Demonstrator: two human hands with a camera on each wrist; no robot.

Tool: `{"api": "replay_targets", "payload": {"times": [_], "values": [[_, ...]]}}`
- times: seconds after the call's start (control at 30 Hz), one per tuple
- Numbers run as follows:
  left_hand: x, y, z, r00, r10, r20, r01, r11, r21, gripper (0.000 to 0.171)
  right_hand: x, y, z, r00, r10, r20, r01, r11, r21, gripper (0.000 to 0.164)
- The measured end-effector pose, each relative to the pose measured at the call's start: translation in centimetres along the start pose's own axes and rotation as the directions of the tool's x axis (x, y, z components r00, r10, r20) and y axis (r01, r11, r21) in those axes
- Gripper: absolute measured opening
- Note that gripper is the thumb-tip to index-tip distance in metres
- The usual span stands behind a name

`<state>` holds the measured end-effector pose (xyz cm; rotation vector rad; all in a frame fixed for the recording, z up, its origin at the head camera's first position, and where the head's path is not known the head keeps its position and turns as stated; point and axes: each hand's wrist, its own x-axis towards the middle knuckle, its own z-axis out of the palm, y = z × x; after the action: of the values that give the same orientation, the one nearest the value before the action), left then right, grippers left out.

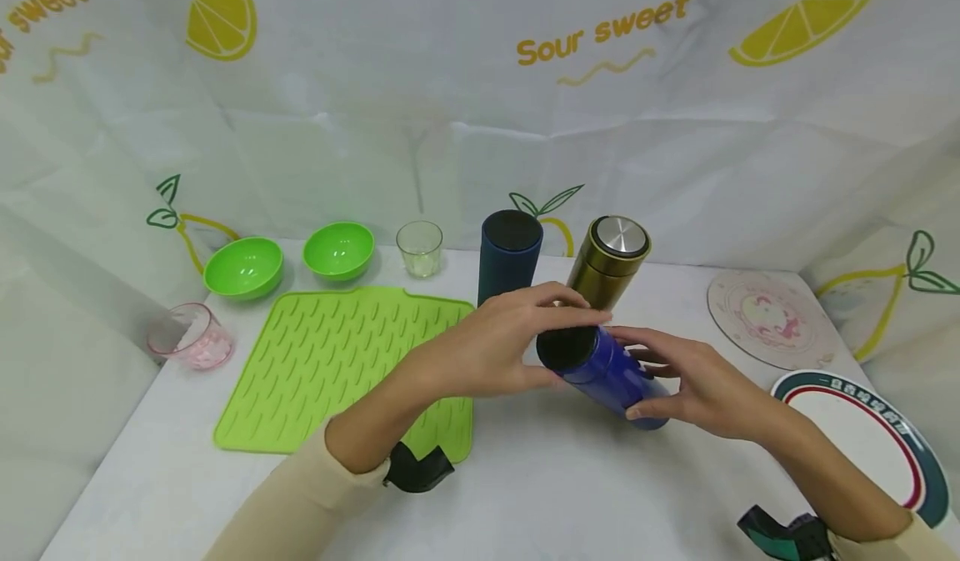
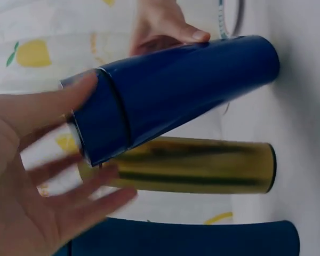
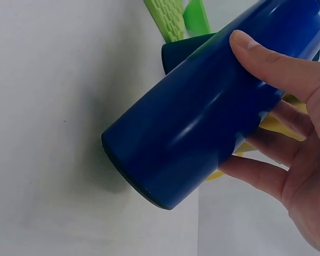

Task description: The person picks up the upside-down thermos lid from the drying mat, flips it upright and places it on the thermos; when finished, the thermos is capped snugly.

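A blue thermos bottle (image 1: 618,378) is tilted over the white table, its dark-topped end toward the left. My right hand (image 1: 701,386) grips its body, thumb (image 3: 256,48) on one side and fingers on the other. My left hand (image 1: 498,344) is at the lid end (image 2: 98,117). Its thumb overlaps the lid, while the spread, fairly straight fingers (image 2: 90,205) reach past the other side, blurred in the left wrist view. Behind stand a gold thermos (image 1: 611,261) with a silver top and a dark teal thermos (image 1: 510,252).
A green ridged mat (image 1: 337,369) lies at left. Two green bowls (image 1: 243,269) and a clear glass (image 1: 420,248) are behind it, a pink cup (image 1: 191,336) at the far left. On the right are a pink-patterned round mat (image 1: 772,319) and a dark-rimmed white plate (image 1: 847,444).
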<state>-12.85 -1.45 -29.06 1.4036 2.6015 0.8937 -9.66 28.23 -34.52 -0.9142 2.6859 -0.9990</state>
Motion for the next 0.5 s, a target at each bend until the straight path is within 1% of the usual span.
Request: {"api": "replay_targets", "payload": {"times": [0.07, 0.13, 0.2, 0.23, 0.33, 0.4, 0.43, 0.5], "values": [[0.0, 0.2, 0.1, 0.996, -0.080, -0.027, 0.081, 0.995, 0.055, 0.076, 0.1, 0.0, 0.0, 1.000, -0.011, 0.000, 0.011, 1.000, -0.001, 0.082], [0.0, 0.4, 0.4, 0.984, -0.168, -0.067, 0.174, 0.979, 0.108, 0.071, 0.3, -0.1, 0.1, 1.000, -0.015, 0.007, 0.015, 1.000, 0.004, 0.081], [0.2, 0.5, 0.8, 0.971, -0.215, -0.104, 0.227, 0.966, 0.125, 0.061, 0.4, -0.1, 0.2, 1.000, -0.016, 0.015, 0.016, 1.000, 0.005, 0.080], [0.2, 0.5, 0.8, 0.969, -0.222, -0.111, 0.235, 0.964, 0.124, 0.058, 0.4, -0.1, 0.2, 1.000, -0.018, 0.016, 0.018, 1.000, 0.004, 0.080], [0.3, 0.3, 0.7, 0.977, -0.199, -0.082, 0.207, 0.973, 0.106, 0.050, 0.5, -0.1, 0.3, 1.000, -0.013, 0.017, 0.013, 1.000, -0.003, 0.079], [0.2, 0.1, 0.3, 0.989, -0.141, -0.040, 0.144, 0.986, 0.084, 0.047, 0.5, -0.1, 0.3, 1.000, -0.005, 0.015, 0.005, 1.000, -0.011, 0.079], [0.1, 0.0, 0.1, 0.994, -0.105, -0.016, 0.106, 0.992, 0.071, 0.049, 0.5, -0.2, 0.3, 1.000, 0.002, 0.014, -0.002, 1.000, -0.015, 0.079], [0.0, -0.1, -0.2, 0.999, -0.041, 0.027, 0.041, 0.999, 0.032, 0.057, 0.5, -0.3, 0.3, 1.000, 0.015, 0.012, -0.015, 1.000, -0.025, 0.079]]}}
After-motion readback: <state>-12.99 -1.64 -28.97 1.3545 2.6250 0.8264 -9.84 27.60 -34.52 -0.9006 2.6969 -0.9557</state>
